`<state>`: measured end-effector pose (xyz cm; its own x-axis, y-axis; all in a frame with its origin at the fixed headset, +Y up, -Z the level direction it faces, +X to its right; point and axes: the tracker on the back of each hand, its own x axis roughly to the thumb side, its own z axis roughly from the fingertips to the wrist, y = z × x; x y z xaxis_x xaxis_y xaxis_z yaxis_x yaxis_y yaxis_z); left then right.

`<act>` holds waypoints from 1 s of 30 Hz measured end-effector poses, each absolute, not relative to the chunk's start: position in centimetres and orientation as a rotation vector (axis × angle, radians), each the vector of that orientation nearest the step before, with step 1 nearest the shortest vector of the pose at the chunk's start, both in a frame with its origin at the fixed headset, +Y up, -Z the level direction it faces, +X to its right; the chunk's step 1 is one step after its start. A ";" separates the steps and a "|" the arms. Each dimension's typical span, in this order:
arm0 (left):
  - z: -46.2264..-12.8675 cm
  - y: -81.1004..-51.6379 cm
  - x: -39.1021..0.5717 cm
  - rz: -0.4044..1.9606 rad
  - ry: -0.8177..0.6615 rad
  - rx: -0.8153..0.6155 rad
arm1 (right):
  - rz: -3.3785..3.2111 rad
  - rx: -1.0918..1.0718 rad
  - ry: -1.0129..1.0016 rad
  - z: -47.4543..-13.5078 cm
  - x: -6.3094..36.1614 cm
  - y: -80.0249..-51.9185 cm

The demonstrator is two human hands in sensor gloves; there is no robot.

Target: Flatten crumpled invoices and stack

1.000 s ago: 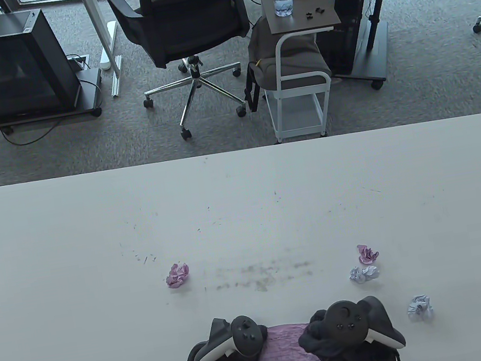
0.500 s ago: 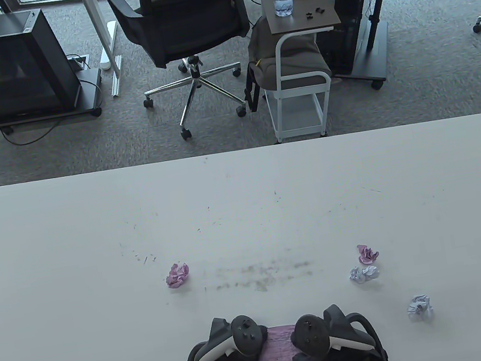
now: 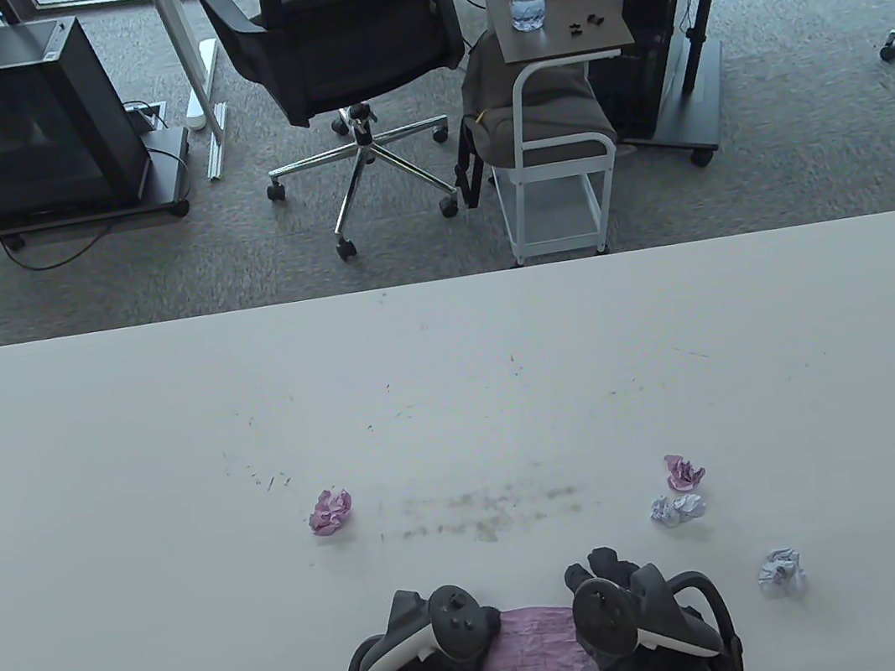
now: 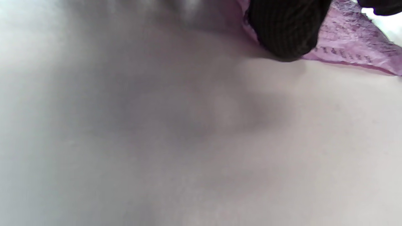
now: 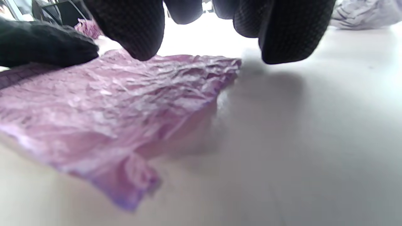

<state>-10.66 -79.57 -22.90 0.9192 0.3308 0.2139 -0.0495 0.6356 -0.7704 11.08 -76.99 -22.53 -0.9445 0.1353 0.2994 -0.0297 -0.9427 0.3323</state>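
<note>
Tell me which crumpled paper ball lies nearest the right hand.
The pale grey-white crumpled paper ball, alone just right of the right hand. The other grey-white ball and both pink balls sit farther up the table.

Both hands wear black knit gloves with a fine mesh weave over the fingertips [image 5: 132, 28]. On the back of the left hand [image 3: 431, 661] sits a black-and-white tracker [image 3: 452, 632], round-headed with small dark buttons, a black cable looping at the wrist. The right hand [image 3: 648, 635] carries a matching tracker [image 3: 607, 620], ringed by a black band.
</note>
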 end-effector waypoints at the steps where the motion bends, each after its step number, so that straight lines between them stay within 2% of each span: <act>1: -22.9 -79.6 -10.7 0.222 -0.354 -0.858 | 2.990 0.462 0.583 -22.5 11.1 -77.3; 2: -22.9 -79.6 -10.7 0.221 -0.354 -0.857 | 3.028 0.435 0.615 -22.4 11.1 -77.3; 4: -22.9 -79.6 -10.7 0.221 -0.353 -0.856 | 3.040 0.431 0.522 -22.6 11.2 -77.1; 10: -22.9 -79.6 -10.7 0.222 -0.354 -0.856 | 2.930 0.291 0.623 -22.9 12.1 -77.4; 16: -22.9 -79.6 -10.7 0.229 -0.353 -0.854 | 2.888 0.262 0.605 -23.0 12.4 -77.4; 22: -22.9 -79.6 -10.8 0.233 -0.351 -0.853 | 2.948 0.249 0.460 -22.9 12.3 -76.8; 30: -22.9 -79.6 -10.8 0.235 -0.350 -0.852 | 2.716 0.294 0.534 -23.0 13.5 -75.9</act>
<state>-10.82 -79.64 -22.89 0.9175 0.3397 0.2069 -0.0633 0.6382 -0.7673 13.51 -75.91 -22.98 -0.9150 0.3812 0.1323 -0.3027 -0.8652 0.3996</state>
